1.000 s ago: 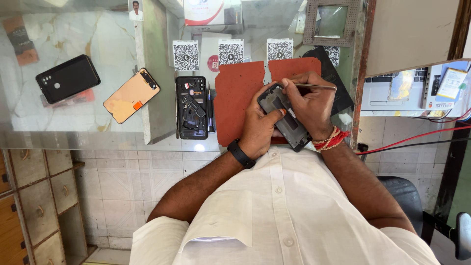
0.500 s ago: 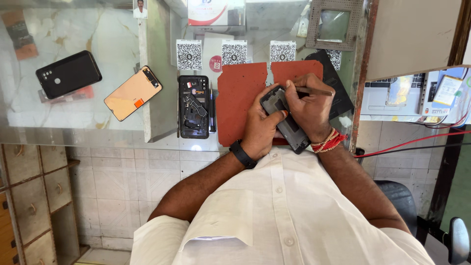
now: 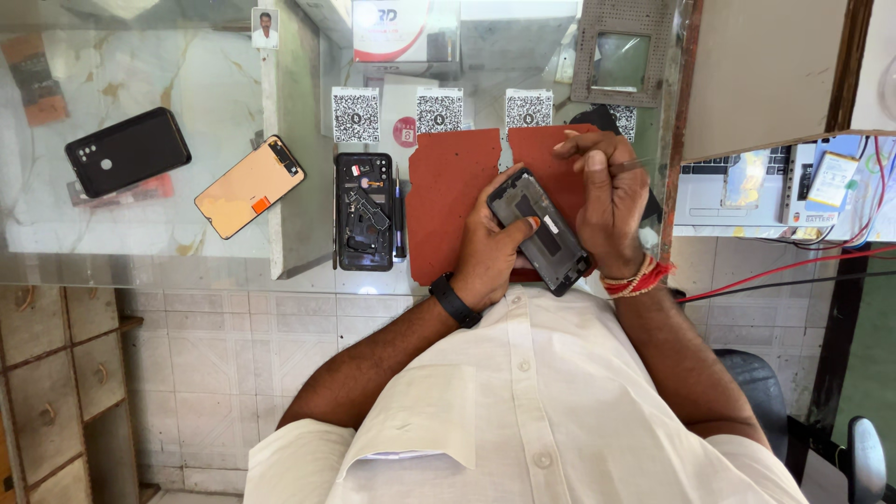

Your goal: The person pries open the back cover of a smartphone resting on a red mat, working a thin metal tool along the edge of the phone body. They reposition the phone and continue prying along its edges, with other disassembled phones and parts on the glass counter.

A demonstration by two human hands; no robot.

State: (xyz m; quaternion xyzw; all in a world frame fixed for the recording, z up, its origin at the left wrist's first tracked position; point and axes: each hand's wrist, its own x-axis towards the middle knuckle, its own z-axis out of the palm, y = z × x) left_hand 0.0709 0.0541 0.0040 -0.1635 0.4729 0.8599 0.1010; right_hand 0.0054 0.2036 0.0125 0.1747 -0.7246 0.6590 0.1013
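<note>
Phone frame held over the red mat, thin tool raised.

Left hand grips a stripped dark phone frame above the worktop edge, thumb on its inner face. Right hand pinches a thin metal tool just clear of the frame. Judged step: picking at the frame's interior; the next move calls for a steady frame and fine tip placement. Beneath: red work mat. Leftward: opened phone body, screwdriver, detached display panel, black phone.
</note>
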